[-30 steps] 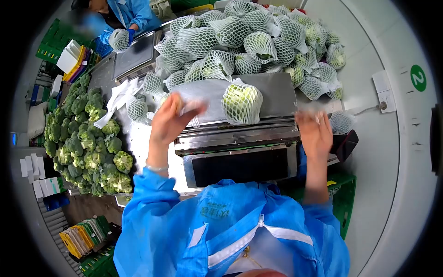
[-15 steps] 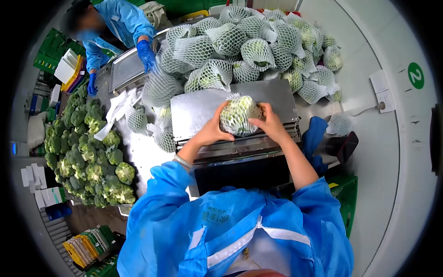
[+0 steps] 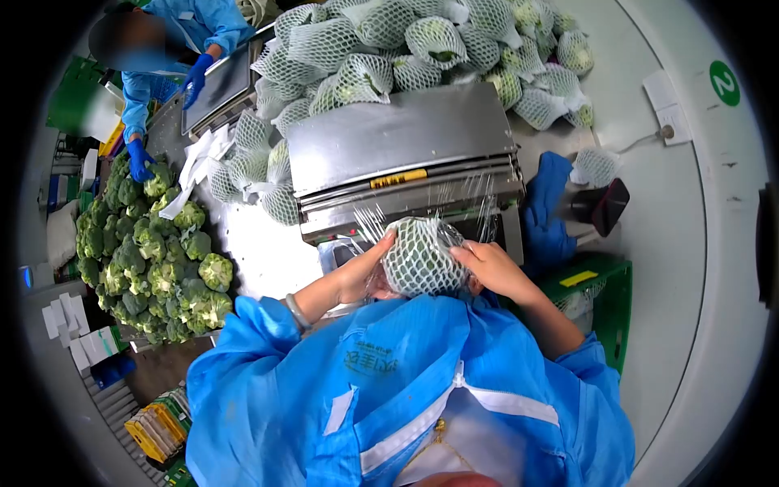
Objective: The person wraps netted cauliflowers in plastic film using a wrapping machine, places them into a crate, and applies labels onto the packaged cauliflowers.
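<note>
A round vegetable in white foam netting point(image 3: 423, 258) is held close to the chest, in front of the metal wrapping machine point(image 3: 398, 134). My left hand point(image 3: 365, 272) grips its left side and my right hand point(image 3: 493, 269) its right side, with the thumb on top. Clear film point(image 3: 485, 203) stretches from the machine down to the vegetable and both hands. Some fingertips are hidden beneath the vegetable. Behind the machine lies a pile of similar netted vegetables point(image 3: 381, 77).
Broccoli heads point(image 3: 150, 252) are heaped at the left. A co-worker's gloved hand point(image 3: 139, 161) touches that heap. White netting sleeves point(image 3: 203, 162) lie beside a steel tray. At the right are a blue cloth point(image 3: 546, 211), a dark device point(image 3: 610, 207) and a green crate point(image 3: 621, 316).
The netted vegetable has moved from the machine's top toward my chest, held in both hands, and film now stretches around it. The co-worker's hand has reached the broccoli.
</note>
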{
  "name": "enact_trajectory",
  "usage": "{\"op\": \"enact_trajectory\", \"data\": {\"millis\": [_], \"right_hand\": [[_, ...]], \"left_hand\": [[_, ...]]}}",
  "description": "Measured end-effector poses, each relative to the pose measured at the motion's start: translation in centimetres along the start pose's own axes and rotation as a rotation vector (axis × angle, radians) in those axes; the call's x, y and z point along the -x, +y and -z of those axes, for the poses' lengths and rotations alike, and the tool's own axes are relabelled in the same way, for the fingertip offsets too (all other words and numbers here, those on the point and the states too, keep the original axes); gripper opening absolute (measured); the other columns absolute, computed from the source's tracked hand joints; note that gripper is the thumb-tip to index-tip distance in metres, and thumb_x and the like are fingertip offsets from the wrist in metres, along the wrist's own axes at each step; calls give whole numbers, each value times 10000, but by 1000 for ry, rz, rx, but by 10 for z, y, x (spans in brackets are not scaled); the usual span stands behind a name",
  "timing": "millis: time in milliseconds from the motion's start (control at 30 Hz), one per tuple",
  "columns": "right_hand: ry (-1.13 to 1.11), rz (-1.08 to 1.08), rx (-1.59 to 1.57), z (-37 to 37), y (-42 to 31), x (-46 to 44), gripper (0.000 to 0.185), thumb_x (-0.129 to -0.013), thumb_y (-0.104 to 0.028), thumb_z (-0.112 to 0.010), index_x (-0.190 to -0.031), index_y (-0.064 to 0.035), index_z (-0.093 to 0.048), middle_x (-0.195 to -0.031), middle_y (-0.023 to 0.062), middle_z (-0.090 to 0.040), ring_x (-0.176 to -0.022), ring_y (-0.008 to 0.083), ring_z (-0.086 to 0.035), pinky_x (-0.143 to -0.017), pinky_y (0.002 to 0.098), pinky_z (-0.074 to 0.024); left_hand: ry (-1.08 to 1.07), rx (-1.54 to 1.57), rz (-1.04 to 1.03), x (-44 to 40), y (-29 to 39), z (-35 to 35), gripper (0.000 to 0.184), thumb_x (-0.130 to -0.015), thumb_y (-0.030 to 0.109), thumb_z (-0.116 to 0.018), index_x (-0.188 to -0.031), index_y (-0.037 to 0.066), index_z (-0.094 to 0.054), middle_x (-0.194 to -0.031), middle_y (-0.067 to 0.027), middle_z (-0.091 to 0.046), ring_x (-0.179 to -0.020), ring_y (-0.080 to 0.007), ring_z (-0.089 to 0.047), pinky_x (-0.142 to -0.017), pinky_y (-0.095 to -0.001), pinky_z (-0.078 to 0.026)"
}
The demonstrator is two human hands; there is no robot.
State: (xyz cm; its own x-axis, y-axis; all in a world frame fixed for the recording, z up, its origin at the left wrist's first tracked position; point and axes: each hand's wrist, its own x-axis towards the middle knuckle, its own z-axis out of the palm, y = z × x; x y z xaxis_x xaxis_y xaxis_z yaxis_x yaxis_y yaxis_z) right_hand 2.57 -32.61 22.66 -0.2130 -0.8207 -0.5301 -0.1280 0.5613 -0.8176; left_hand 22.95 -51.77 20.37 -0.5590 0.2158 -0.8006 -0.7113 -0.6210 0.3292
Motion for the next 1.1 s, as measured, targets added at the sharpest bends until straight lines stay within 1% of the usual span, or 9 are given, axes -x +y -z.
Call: {"op": "enact_trajectory", "data": {"millis": [133, 300, 433, 533, 667, 733, 867, 933, 1100], "right_hand": [[344, 59, 24, -27, 62, 5, 472, -1015, -385, -433, -864, 39, -577, -730, 226, -603, -752, 437, -592, -681, 457, -452], [638, -14, -194, -53, 92, 2, 448, -1010, -349, -485, -738, 4, -533, -563, 146, -532, -487, 273, -540, -520, 398, -408], [816, 35, -27, -56, 131, -22, 398, -993, -312, -517, -716, -26, -530, -571, 141, -561, -490, 277, -567, -487, 419, -412], [898, 8, 511, -54, 129, -44, 352, -974, -307, -526, -728, -57, -541, -646, 166, -624, -574, 346, -633, -510, 459, -466], [758, 117, 757, -68, 146, -67, 284, -960, -308, -516, -797, -78, -546, -680, 140, -653, -595, 367, -654, -545, 484, -516], [471, 14, 297, -91, 161, -58, 298, -935, -236, -543, -1176, -63, -571, -804, 206, -685, -788, 314, -700, -683, 420, -552], [301, 133, -887, -142, 147, -2, 327, -873, -145, -624, -1158, 14, -620, -1137, 120, -655, -1028, 154, -605, -884, 321, -503], [287, 436, -509, -135, 112, 25, 227, -887, -163, -612, -1031, 1, -675, -897, 107, -689, -772, 189, -636, -694, 325, -504], [432, 759, -268, -114, 39, 75, 273, -948, -199, -521, -880, 23, -666, -702, 186, -626, -611, 338, -619, -545, 404, -465]], "left_hand": [[138, 68, -312, -12, -64, 14, 590, -976, 503, -513, -1268, -9, -531, -1052, -151, -662, -935, -218, -665, -839, -321, -554], [490, 122, -728, -28, -96, 14, 404, -1021, 344, -504, -866, -9, -624, -741, -116, -672, -658, -172, -670, -609, -257, -549], [922, -393, -657, -65, -102, 53, 266, -998, 255, -532, -857, 34, -581, -532, -81, -572, -466, -179, -601, -414, -364, -431], [1285, -1435, -956, -89, -92, 49, 112, -940, 177, -556, -897, 79, -591, -569, -104, -599, -458, -246, -592, -430, -406, -443], [1138, -1509, -1015, -132, -89, 32, 78, -877, 160, -559, -825, 110, -528, -616, -103, -597, -547, -275, -621, -490, -425, -472], [981, -1314, -1035, -132, -83, 26, 83, -868, 142, -558, -839, 73, -522, -666, -108, -621, -595, -288, -636, -504, -390, -466], [512, -812, -1294, -55, -71, -33, 89, -868, 93, -621, -832, 29, -570, -687, -118, -615, -563, -275, -602, -552, -331, -481], [374, -844, -1548, -38, -69, -47, 109, -867, 90, -651, -815, 16, -590, -688, -118, -618, -537, -245, -583, -548, -329, -479], [144, -597, -1022, -25, -74, -87, 346, -1018, 296, -518, -808, 21, -522, -662, -22, -512, -596, -109, -447, -565, -272, -398]]}}
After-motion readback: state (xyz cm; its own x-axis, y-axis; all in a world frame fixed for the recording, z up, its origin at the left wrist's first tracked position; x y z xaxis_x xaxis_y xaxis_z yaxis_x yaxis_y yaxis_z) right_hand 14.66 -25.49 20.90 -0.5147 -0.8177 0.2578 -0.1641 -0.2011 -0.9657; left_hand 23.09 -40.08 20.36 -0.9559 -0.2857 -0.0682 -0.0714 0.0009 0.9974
